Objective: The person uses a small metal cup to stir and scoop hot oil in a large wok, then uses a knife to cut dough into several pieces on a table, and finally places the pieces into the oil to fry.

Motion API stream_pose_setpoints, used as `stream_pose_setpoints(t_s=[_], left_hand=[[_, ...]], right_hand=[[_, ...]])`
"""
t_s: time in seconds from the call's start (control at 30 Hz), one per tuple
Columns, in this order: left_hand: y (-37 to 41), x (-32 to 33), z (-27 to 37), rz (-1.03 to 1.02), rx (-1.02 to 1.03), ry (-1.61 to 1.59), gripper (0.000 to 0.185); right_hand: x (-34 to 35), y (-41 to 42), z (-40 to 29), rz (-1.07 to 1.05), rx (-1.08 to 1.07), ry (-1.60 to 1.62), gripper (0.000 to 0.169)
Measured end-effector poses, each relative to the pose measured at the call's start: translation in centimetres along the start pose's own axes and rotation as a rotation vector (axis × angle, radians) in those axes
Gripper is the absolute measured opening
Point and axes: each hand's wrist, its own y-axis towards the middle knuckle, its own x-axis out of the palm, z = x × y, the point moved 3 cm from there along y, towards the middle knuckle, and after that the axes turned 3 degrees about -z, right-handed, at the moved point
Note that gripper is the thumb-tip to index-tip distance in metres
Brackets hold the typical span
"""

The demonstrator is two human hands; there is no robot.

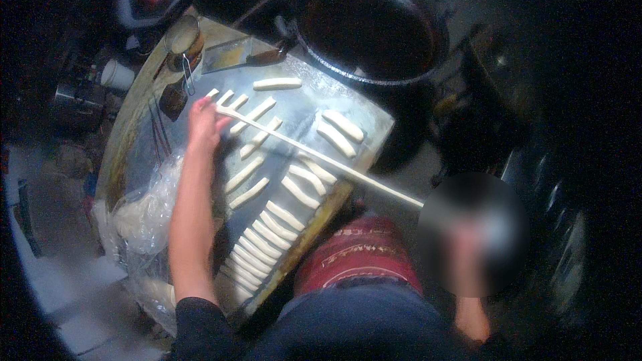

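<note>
A long, thin strand of dough [326, 158] stretches straight across in front of me. Its left end is held in my left hand [205, 118], above the metal-topped table [200, 160]. The strand runs right, past the table's edge, into a blurred round patch that covers my right hand [466, 240]; its fingers and grip are hidden. Short dough strips [251, 175] lie spaced under and beside the strand. A close row of strips [271, 230] lines the near edge, and two strips [338, 133] lie at the right corner. One more strip [277, 83] is at the back.
A large dark wok [371, 35] stands beyond the table's back edge. On the table are a cleaver-like tool with a wooden handle [266, 56], a wire-handled strainer [183, 37], thin sticks [159, 130] and clear plastic sheeting [145, 225] over pale dough. A white cup [117, 76] stands left.
</note>
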Motion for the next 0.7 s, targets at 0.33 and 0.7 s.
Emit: stream_pose_setpoints(t_s=[0.33,0.7], left_hand=[[-1.4,3.7,-3.2,0.017,0.108,0.167,0.034],[-3.3,3.8,-1.1,-0.008,0.032,0.147,0.037]], right_hand=[[-1.9,0.0,-4.3,0.037,-0.174,-0.100,0.021],[0.8,3.1,1.8,0.063,0.169,0.957,0.018]])
